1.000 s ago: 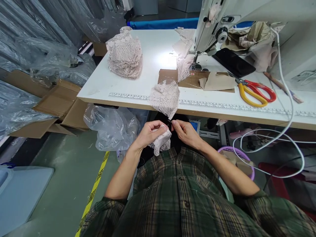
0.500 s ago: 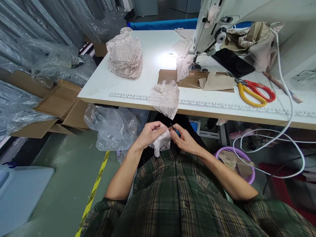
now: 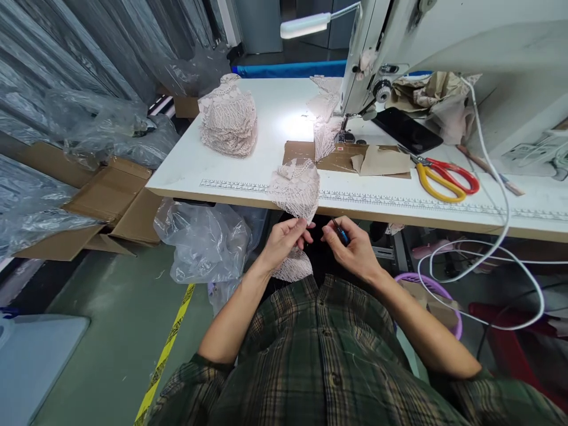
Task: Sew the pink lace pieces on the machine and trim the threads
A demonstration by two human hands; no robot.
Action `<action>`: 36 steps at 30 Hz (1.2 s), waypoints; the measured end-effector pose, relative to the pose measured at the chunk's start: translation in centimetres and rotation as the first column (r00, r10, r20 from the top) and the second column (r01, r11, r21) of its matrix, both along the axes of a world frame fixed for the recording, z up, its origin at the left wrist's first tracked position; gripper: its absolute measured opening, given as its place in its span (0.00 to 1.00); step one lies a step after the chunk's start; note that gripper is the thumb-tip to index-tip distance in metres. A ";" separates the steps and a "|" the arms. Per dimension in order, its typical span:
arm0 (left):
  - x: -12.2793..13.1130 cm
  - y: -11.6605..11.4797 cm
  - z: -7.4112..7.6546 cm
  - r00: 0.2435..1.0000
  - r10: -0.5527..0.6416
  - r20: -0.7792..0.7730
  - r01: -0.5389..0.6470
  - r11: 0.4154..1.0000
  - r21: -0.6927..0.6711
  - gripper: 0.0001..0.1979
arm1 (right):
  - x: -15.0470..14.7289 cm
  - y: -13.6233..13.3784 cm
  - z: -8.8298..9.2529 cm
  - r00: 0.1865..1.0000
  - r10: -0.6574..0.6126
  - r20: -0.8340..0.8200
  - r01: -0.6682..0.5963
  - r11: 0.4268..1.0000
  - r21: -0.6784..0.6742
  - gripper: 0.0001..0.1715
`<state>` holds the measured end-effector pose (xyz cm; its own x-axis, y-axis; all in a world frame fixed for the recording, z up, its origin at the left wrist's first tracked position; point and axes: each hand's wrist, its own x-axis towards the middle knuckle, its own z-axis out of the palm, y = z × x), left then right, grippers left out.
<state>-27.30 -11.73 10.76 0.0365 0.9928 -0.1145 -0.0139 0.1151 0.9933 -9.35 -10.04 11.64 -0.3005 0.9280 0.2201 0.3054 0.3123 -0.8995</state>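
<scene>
At left, open brown cardboard box (image 3: 109, 192) beside crumpled clear plastic (image 3: 48, 228), contents hidden. Next, green floor (image 3: 119, 331) under yellow-black tape (image 3: 171, 346). Pinched by its tip in left hand (image 3: 288, 239), pale pink lace piece (image 3: 295, 186) over the table's near edge, long axis running far to near, tip toward the body. Just right, gripped in curled right hand (image 3: 348, 245), slim black-and-blue tool (image 3: 343, 235), slanted, dark end pointing far left. Beyond both, white tabletop (image 3: 177, 171) with printed ruler (image 3: 381, 202). Near right, round purple plastic basket (image 3: 410, 277) with brown scraps (image 3: 437, 307) inside.
</scene>
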 end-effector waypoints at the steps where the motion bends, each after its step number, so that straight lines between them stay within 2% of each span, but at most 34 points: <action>1: 0.5 0.1 0.4 0.999 0.035 0.036 -0.035 0.999 0.000 0.26 | -0.1 0.1 0.3 1.000 -0.013 -0.023 0.013 1.000 0.002 0.14; 2: 0.9 0.1 0.6 0.997 0.058 0.041 -0.058 0.998 0.002 0.24 | -0.2 0.2 0.6 0.999 -0.022 -0.045 0.022 1.000 -0.005 0.16; 4: 1.6 -0.5 0.6 0.999 0.033 -0.026 -0.033 0.999 0.008 0.21 | -0.3 0.4 0.6 0.996 -0.035 -0.086 0.031 0.998 -0.048 0.18; 7: 2.0 -2.8 -0.2 0.970 -0.122 -0.209 0.124 0.992 -0.006 0.19 | -0.6 0.6 0.0 0.994 -0.045 -0.099 0.033 0.992 -0.118 0.19; 10: 1.5 -5.2 -1.0 0.918 -0.233 -0.322 0.232 0.972 -0.042 0.19 | -0.6 0.6 -0.5 0.996 -0.081 -0.034 0.077 0.991 -0.107 0.16; 11: 1.1 -5.7 -1.1 0.916 -0.216 -0.338 0.213 0.976 -0.046 0.18 | -0.6 0.4 -0.6 0.996 -0.086 -0.013 0.084 0.992 -0.094 0.16; 13: -0.1 -6.1 -1.1 0.937 -0.053 -0.345 0.057 0.998 0.000 0.16 | -0.5 -0.1 -0.4 1.000 -0.028 0.002 0.029 0.997 -0.076 0.15; 15: -1.4 -5.7 -0.9 0.949 0.147 -0.280 -0.127 0.988 0.089 0.18 | -0.6 -1.0 0.0 0.989 0.147 -0.011 -0.148 0.987 -0.070 0.13; 16: -2.0 -5.5 -0.7 0.958 0.188 -0.216 -0.166 0.979 0.116 0.23 | -0.6 -1.6 0.2 0.967 0.255 -0.017 -0.256 0.964 -0.070 0.13; 17: -2.4 -5.2 -0.5 0.977 0.163 -0.139 -0.148 0.982 0.116 0.27 | -0.8 -2.1 0.3 0.935 0.354 -0.018 -0.355 0.932 -0.071 0.12; 19: -2.7 -4.9 -0.2 0.999 -0.009 0.052 0.006 0.998 0.061 0.34 | -1.0 -3.2 0.5 0.870 0.494 -0.005 -0.493 0.868 -0.068 0.11; 21: -2.4 -4.9 -0.1 0.967 -0.156 0.202 0.157 0.988 0.009 0.31 | -1.1 -4.0 0.3 0.839 0.544 0.013 -0.543 0.838 -0.063 0.10; 23: -1.9 -5.0 -0.2 0.955 -0.171 0.244 0.177 0.984 -0.004 0.21 | -0.9 -4.2 0.1 0.834 0.551 0.019 -0.548 0.833 -0.078 0.10; 26: -1.5 -5.1 -0.4 0.980 -0.068 0.187 0.070 0.998 -0.006 0.13 | -0.1 -3.7 -0.4 0.861 0.508 0.019 -0.499 0.851 -0.163 0.15; 31: -2.1 -5.1 -0.6 0.997 0.017 0.080 -0.011 0.998 -0.067 0.15 | 0.3 -2.0 -1.1 0.913 0.407 0.035 -0.383 0.881 -0.278 0.34; 36: -2.2 -5.1 -0.4 0.998 0.009 0.065 -0.006 0.999 -0.049 0.14 | -1.6 -1.1 -1.3 0.902 0.422 0.086 -0.399 0.895 -0.200 0.33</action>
<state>-29.53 -16.79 10.39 0.0385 0.9863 -0.1607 -0.0795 0.1633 0.9834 -10.99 -11.16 10.37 -0.6774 0.7356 0.0030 0.2965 0.2767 -0.9141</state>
